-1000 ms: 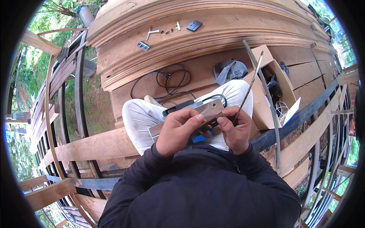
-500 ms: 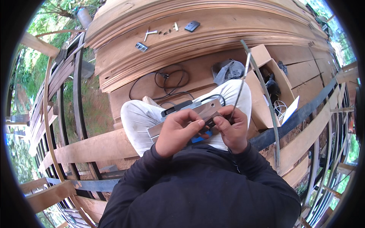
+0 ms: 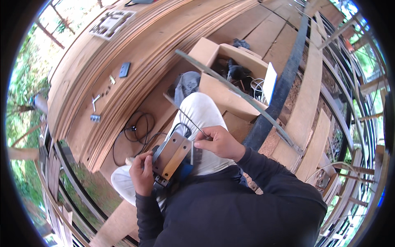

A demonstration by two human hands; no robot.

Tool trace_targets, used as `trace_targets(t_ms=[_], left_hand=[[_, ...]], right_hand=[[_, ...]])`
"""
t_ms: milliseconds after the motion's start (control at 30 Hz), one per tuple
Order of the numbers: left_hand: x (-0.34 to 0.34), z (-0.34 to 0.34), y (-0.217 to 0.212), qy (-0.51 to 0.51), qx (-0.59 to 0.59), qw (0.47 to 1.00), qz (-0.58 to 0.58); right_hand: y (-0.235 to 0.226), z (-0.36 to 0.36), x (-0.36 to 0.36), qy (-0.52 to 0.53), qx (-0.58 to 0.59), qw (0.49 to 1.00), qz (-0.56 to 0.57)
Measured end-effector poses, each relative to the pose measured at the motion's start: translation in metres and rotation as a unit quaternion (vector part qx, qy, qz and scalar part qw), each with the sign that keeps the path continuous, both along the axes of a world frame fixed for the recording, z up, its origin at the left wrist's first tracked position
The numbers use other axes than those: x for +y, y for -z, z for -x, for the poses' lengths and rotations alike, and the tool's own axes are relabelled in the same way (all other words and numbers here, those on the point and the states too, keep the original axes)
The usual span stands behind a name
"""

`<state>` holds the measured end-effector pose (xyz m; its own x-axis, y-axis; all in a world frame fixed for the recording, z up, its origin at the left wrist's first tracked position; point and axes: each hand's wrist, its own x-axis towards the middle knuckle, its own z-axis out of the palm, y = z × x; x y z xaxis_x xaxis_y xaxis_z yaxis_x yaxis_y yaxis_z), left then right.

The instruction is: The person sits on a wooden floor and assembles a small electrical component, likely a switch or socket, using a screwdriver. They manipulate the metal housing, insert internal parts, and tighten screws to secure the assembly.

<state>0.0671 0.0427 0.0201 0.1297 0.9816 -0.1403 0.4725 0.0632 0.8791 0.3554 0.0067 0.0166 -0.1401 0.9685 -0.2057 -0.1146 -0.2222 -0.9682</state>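
On my lap lies a corded blue and black power tool with a long flat metal plate facing up, drilled with a few holes. My left hand is closed at the plate's left edge, fingers curled against the tool. To the right of it, my right hand pinches a long thin metal rod, which slants up to the left over my knee. Beneath those fingers, beside the plate, shows a narrow dark strip; I cannot tell whether it is held too.
On the stacked boards lie a dark rectangular part, small brass-coloured pieces, a T-shaped silver piece and a metal block. A black cable coils below. An open cardboard box stands ahead, a thin pole slanting across it.
My view has turned right. My hands have come apart: the left has moved to the plate's left edge, the right stays with the rod. The metal plate shows more fully.
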Motion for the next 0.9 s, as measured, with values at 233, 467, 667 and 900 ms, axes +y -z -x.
trace_targets(t_ms=[233,467,667,900], left_hand=[[0.019,0.004,0.032,0.012,0.052,0.996,-0.069],[0.038,0.003,0.029,0.052,0.112,0.992,0.039],[0.052,-0.002,0.029,0.046,0.1,0.991,0.082],[0.054,-0.015,0.036,0.071,0.145,0.986,0.043]], right_hand=[[0.037,-0.034,-0.016,0.021,-0.229,0.973,-0.005],[0.048,-0.053,-0.003,0.11,-0.276,0.952,-0.072],[0.123,-0.084,0.01,0.216,-0.358,0.908,0.002],[0.244,-0.101,0.003,0.064,-0.575,0.8,0.157]])
